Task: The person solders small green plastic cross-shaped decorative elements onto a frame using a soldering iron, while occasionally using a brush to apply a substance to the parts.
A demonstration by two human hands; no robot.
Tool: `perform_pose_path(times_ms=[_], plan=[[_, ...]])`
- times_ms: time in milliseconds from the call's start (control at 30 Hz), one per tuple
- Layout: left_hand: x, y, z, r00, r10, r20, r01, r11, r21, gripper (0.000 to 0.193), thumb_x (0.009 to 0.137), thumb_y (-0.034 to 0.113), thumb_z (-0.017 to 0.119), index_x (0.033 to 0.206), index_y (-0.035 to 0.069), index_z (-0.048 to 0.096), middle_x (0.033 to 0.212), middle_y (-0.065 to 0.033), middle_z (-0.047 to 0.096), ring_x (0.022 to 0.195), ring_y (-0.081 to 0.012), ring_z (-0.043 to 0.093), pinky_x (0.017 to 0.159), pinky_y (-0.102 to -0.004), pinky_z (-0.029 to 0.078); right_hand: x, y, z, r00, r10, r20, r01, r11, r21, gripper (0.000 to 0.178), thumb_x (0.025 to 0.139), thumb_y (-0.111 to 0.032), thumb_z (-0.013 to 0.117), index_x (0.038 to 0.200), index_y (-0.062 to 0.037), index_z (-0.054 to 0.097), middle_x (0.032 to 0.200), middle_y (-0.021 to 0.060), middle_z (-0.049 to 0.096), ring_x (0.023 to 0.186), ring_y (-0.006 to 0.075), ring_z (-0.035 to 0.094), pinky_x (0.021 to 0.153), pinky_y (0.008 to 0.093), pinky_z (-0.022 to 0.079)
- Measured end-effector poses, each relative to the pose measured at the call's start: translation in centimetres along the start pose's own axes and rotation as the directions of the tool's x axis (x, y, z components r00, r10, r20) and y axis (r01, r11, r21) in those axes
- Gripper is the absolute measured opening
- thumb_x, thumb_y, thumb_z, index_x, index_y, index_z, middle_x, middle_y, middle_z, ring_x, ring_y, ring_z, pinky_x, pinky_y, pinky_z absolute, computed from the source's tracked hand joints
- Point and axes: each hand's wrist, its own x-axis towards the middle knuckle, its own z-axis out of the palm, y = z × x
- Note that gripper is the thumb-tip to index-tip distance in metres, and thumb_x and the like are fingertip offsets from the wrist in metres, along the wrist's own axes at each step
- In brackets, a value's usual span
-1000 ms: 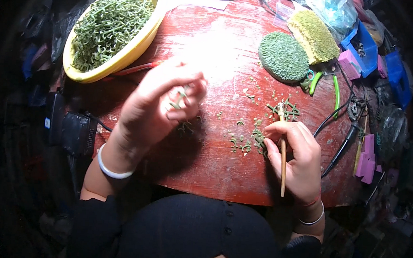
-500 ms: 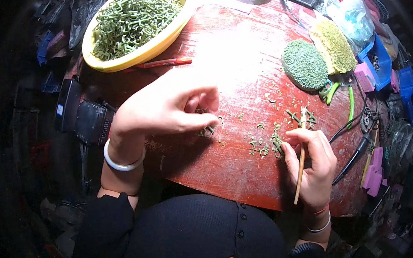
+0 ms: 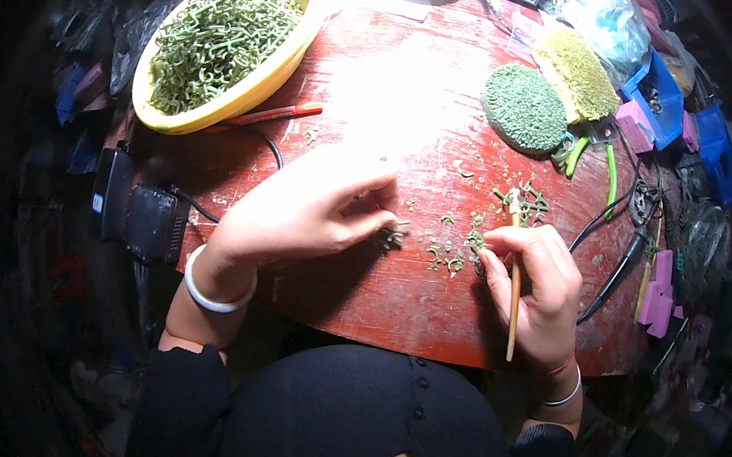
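Observation:
My left hand (image 3: 321, 200) hovers low over the red table, fingers curled and thumb held apart from them. Small green pieces (image 3: 394, 234) lie just by its thumb tip; the hand hides part of the surface beneath. In my right hand (image 3: 540, 283) is a thin wooden stick (image 3: 513, 311) with a whitish tip, lying between the fingers and pointing away from me. The thumb and forefinger of this hand come close together beside scattered green bits (image 3: 449, 255). Several short green stems (image 3: 535, 205) lie near the stick's tip.
A yellow basin (image 3: 288, 70) full of curled green pieces stands far left, beside a red pen (image 3: 276, 113). Far right are a round green textured pad (image 3: 524, 109), a yellow-green one (image 3: 582, 74), green-handled pliers (image 3: 575, 156), blue bins (image 3: 659, 100), pink blocks (image 3: 657, 295) and a black cable (image 3: 604, 288).
The whole view has shifted, so the table's things sit a little further left. My left hand has moved slightly right over the table; the right hand keeps the stick.

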Motion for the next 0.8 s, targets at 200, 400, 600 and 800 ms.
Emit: perform_pose_path(times_ms=[200, 400, 600, 800], plan=[[0.7, 2.8, 2.1, 0.972, -0.224, 0.065, 0.232, 0.9, -0.37, 0.012, 0.087, 0.011, 0.077, 0.089, 0.005, 0.067, 0.078, 0.0011, 0.057, 0.065, -0.0049, 0.052, 0.055, -0.0208, 0.04, 0.0, 0.1, 0.6, 0.996, -0.066, 0.063, 0.065, 0.998, 0.027, 0.025, 0.083, -0.005, 0.077, 0.106, -0.001, 0.068, 0.088, 0.0131, 0.066, 0.082, 0.0305, 0.063, 0.074, 0.04, 0.051], [0.9, 2.9, 3.0, 0.985, -0.16, 0.061, 0.171, 0.901, -0.399, 0.011, 0.087, 0.008, 0.077, 0.091, 0.005, 0.067, 0.08, 0.0021, 0.058, 0.069, -0.0037, 0.051, 0.058, -0.0204, 0.04, 0.0, 0.3, 0.8, 0.988, -0.133, 0.083, 0.13, 0.991, 0.039, 0.023, 0.082, -0.004, 0.077, 0.103, -0.0024, 0.068, 0.085, 0.0124, 0.064, 0.079, 0.0311, 0.062, 0.071, 0.0401, 0.05], [1.0, 2.3, 3.1, 0.896, -0.372, 0.244, 0.43, 0.581, -0.691, 0.021, 0.093, 0.008, 0.074, 0.111, 0.002, 0.066, 0.093, 0.0042, 0.064, 0.079, -0.0028, 0.055, 0.068, -0.0198, 0.045, 0.1, 0.0, 0.5, 0.995, -0.091, -0.028, 0.092, 0.994, 0.052, 0.02, 0.079, 0.001, 0.076, 0.098, -0.0029, 0.069, 0.082, 0.0107, 0.064, 0.075, 0.029, 0.061, 0.067, 0.0379, 0.049], [1.1, 2.0, 3.3, 0.89, -0.296, 0.347, 0.446, 0.406, -0.798, 0.026, 0.097, 0.007, 0.069, 0.122, 0.001, 0.065, 0.105, -0.0012, 0.069, 0.095, -0.0074, 0.062, 0.084, -0.0241, 0.05, 0.3, -0.1, 0.3, 0.988, -0.101, -0.112, 0.108, 0.993, 0.054, 0.023, 0.076, 0.005, 0.077, 0.097, -0.0026, 0.07, 0.079, 0.0099, 0.064, 0.069, 0.0271, 0.058, 0.064, 0.0359, 0.047]])
